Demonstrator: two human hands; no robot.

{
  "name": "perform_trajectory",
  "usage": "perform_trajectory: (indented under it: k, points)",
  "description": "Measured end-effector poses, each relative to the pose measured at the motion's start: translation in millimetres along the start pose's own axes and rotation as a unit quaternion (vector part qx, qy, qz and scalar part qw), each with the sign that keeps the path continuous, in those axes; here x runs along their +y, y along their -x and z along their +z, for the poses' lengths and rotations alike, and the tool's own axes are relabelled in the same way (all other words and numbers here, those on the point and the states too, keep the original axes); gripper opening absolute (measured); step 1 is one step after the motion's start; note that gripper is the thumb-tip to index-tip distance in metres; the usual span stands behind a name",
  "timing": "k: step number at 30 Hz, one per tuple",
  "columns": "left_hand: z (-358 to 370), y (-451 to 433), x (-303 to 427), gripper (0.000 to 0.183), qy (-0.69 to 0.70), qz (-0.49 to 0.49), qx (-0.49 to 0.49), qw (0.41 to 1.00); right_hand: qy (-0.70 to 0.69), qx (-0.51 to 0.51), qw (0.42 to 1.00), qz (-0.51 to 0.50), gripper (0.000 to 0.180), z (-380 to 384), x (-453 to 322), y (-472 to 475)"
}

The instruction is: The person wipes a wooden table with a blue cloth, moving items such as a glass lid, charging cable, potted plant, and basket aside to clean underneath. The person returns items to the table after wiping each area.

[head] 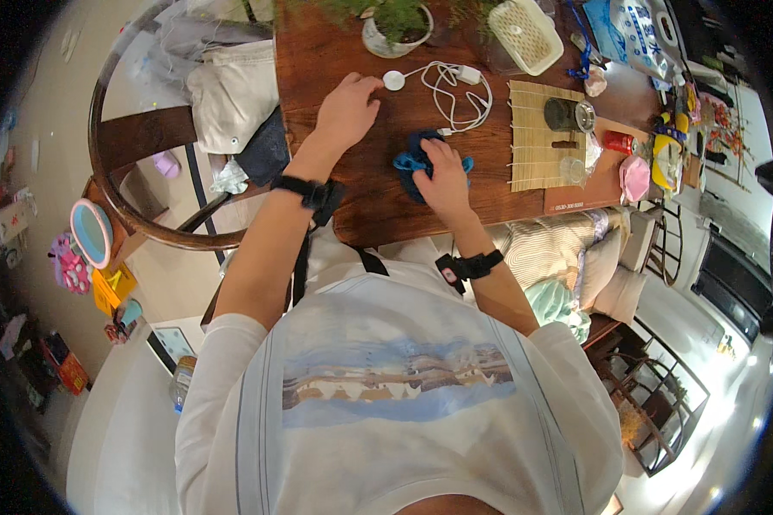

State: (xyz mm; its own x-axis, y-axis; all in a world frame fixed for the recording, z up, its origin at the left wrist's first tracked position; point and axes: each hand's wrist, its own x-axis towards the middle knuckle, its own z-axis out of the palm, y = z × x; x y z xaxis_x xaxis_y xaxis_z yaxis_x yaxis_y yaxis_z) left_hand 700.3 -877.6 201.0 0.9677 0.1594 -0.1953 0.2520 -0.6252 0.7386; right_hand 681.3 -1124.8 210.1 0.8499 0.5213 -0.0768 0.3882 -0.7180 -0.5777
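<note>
My left hand is over the wooden table, thumb apart from the fingers and nothing held. Its fingertips are at the edge of a round white charging puck; whether they touch is hard to tell. From the puck runs a loosely coiled white cable, with a white power adapter beside the coil. My right hand grips a dark blue cloth from above. Bright blue parts stick out on both sides of it, and my palm hides its middle.
A potted plant and a cream plastic basket stand at the far side. To the right, a bamboo mat bears a dark glass jar and a clear cup. Beyond are a red can and a pink container. A wooden chair is at left.
</note>
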Motion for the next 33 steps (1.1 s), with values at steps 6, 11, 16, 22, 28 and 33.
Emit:
perform_trajectory:
  k: [6,11,16,22,28,33]
  points:
    - [35.9,-39.2,18.7,0.045,-0.094,-0.038,0.005,0.995,-0.021,0.018,0.999,0.020,0.058,6.0,5.0,-26.2]
    - [47.7,-8.8,8.8,0.043,-0.026,0.015,0.015,0.999,-0.037,-0.018,0.998,-0.057,0.061,-1.5,16.1,-34.3]
    - [61.3,30.6,1.9,0.045,0.002,0.009,0.038,0.999,0.088,-0.098,0.979,-0.156,0.055,9.8,10.5,-48.4]
    - [65.1,37.0,-2.9,0.047,0.002,0.016,0.042,0.999,0.091,-0.103,0.980,-0.146,0.053,16.8,13.3,-44.6]
    - [64.5,37.4,-3.2,0.051,-0.001,-0.001,0.014,1.000,0.112,-0.104,0.979,-0.131,0.049,17.7,4.1,-45.5]
    - [59.2,36.5,6.5,0.055,-0.030,-0.092,0.049,0.994,0.142,-0.201,0.965,-0.096,0.045,-3.8,16.1,-24.2]
